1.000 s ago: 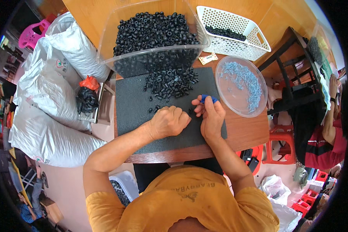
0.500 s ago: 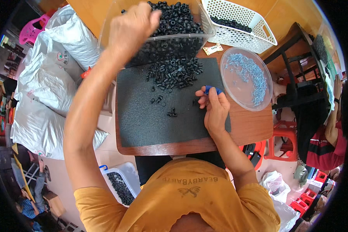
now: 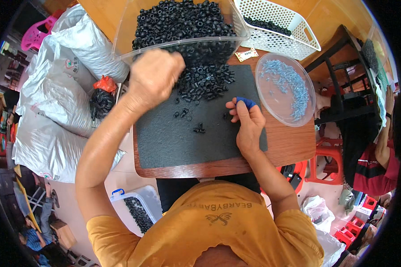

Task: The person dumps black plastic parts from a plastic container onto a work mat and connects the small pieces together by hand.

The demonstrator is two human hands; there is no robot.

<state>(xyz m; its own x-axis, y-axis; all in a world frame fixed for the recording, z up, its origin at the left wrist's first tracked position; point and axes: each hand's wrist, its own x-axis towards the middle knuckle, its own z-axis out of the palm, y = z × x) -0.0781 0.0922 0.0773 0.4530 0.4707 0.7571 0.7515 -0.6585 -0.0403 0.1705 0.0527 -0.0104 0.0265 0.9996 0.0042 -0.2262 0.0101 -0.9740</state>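
Observation:
My left hand (image 3: pixel 156 75) is closed, knuckles up, above the mat just in front of the clear plastic bin (image 3: pixel 120 53). What it holds, if anything, is hidden. Behind it, small black ring-shaped plastic parts (image 3: pixel 178 24) fill the bin. My right hand (image 3: pixel 250 124) rests near the mat's right edge, its fingers curled together, with a blue wrap (image 3: pixel 246 102) on a finger. I cannot make out anything inside them. Between the hands lies a heap of small black plastic parts (image 3: pixel 205 82) on the dark mat (image 3: pixel 173 147). A few loose black pieces (image 3: pixel 199 129) lie nearer to me.
To the right sits a round clear lid (image 3: pixel 272 107) with small bluish metal pieces (image 3: pixel 298 95). A white perforated basket (image 3: pixel 294 44) with black parts and a small wrapped packet (image 3: pixel 246 54) are behind. White sacks (image 3: pixel 53 107) stand left; a clear tub (image 3: pixel 149 200) is below.
My left hand has come down and toward me from above the bin to the space in front of it, still closed. My right hand has hardly moved.

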